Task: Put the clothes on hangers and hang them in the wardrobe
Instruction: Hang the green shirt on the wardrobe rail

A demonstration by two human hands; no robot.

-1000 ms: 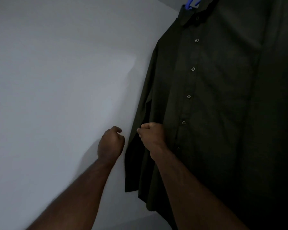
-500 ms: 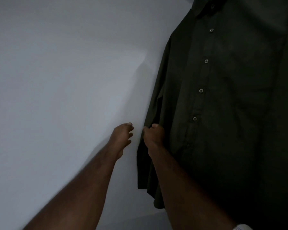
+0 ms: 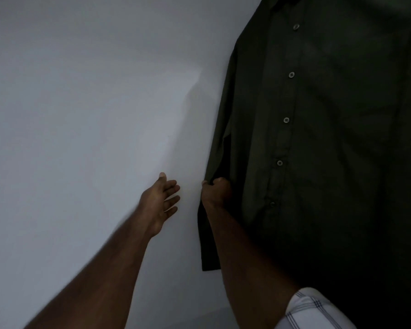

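A plain pale wall [image 3: 81, 115] was seen filling the left and middle of the view, dimly lit, with a brighter patch near its centre and a soft shadow cast beside the clothing. The right side of the view was taken up by a dark shirt [image 3: 330, 138], which was hung upright against the wall; its top edge was cut off by the frame, so what carried it could not be told. A row of small pale buttons [image 3: 286, 120] was seen running down its front, and the far right of the garment was lost in darkness. One sleeve [image 3: 214, 210] was hung down along the shirt's left edge, with its cuff seen below the hands.

The right hand [image 3: 216, 191] was curled round the fabric at that left edge, at about the height of the lower buttons, and the cloth was gripped in its closed fingers. The left hand [image 3: 161, 198] was held just beside it, apart from the shirt, with its fingers spread and relaxed toward the wall and nothing held in it. A white checked sleeve [image 3: 313, 309] was seen at the bottom right corner, on the right arm.
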